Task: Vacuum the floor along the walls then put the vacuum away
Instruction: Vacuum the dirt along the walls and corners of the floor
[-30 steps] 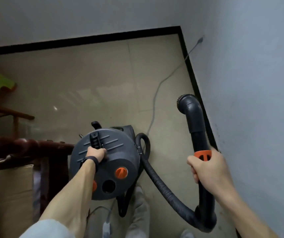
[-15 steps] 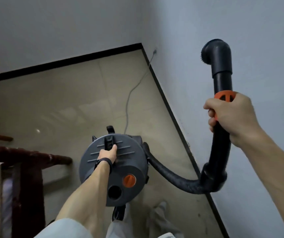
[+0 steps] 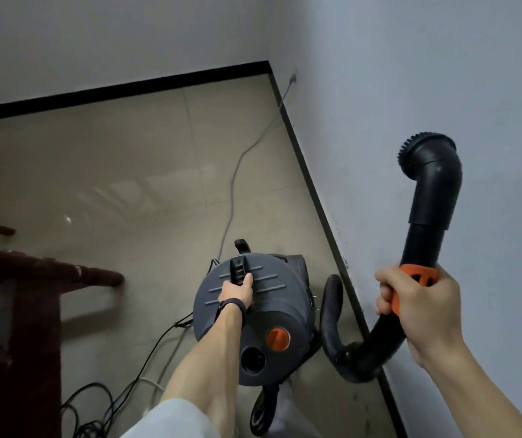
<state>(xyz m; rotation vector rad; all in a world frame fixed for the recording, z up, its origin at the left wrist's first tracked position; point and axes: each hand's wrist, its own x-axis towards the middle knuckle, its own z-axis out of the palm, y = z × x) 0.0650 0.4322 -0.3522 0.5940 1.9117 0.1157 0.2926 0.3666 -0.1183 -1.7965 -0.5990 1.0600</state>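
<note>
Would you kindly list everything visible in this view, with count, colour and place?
vacuum canister: one, grey with an orange knob, bottom centre near the right wall
hose: one, black, looping from the canister's right side to the wand
wand: one, black with an orange collar, upright before the right wall, brush head on top
power cord: one, grey, over the floor toward the far corner
cables: several, black, bottom left floor
wooden furniture: one, dark red-brown, left edge
floor: one, beige tiles, centre
skirting: black, along both walls
left hand: one, black wristband, holds the canister's top handle
right hand: one, grips the wand at the collar
</note>
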